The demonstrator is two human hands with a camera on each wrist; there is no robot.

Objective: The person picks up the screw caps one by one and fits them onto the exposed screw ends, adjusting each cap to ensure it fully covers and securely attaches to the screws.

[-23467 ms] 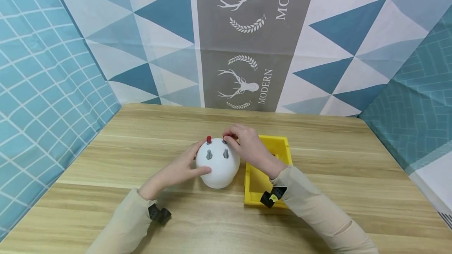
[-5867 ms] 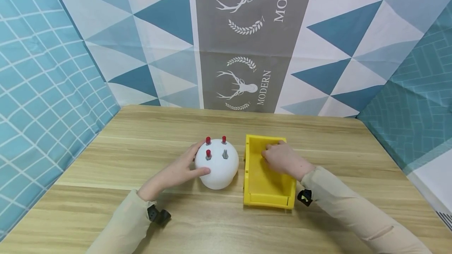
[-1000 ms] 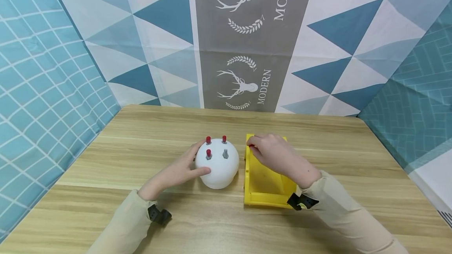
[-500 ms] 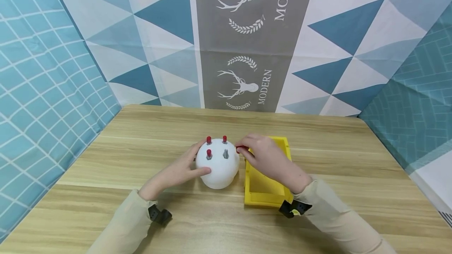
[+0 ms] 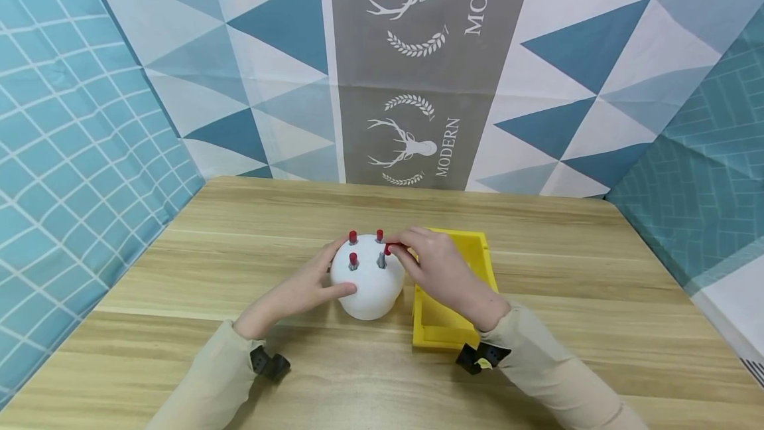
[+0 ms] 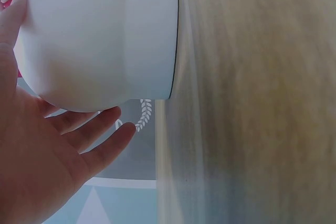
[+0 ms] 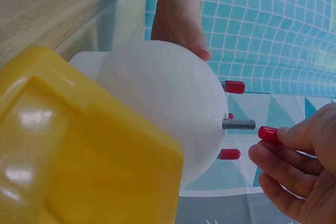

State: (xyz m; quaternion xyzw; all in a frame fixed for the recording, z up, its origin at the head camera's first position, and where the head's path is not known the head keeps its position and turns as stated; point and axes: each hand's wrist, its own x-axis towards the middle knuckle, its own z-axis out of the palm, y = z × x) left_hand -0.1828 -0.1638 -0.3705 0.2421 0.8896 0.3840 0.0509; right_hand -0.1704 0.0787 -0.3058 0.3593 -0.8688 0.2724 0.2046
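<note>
A white rounded dome (image 5: 369, 294) with several threaded metal bolts on its top stands on the table. Three bolts wear a red cap, such as the front left red cap (image 5: 353, 259). The front right bolt (image 7: 239, 124) is bare. My left hand (image 5: 301, 287) rests along the dome's left side, thumb in front and fairly straight fingers behind. In the left wrist view the lower fingers (image 6: 108, 150) lie apart from the surface. My right hand (image 5: 442, 267) pinches another red cap (image 7: 269, 134) between thumb and index finger, a small gap from the bare bolt's tip.
A yellow open bin (image 5: 444, 337) stands right of the dome, under my right forearm. Its wall also fills the lower left of the right wrist view. The wooden table (image 5: 334, 383) ends at a patterned cloth backdrop (image 5: 412, 71).
Over the last second my right hand has come left from above the yellow bin to the bare bolt, carrying a red cap. My left hand has stayed on the dome.
</note>
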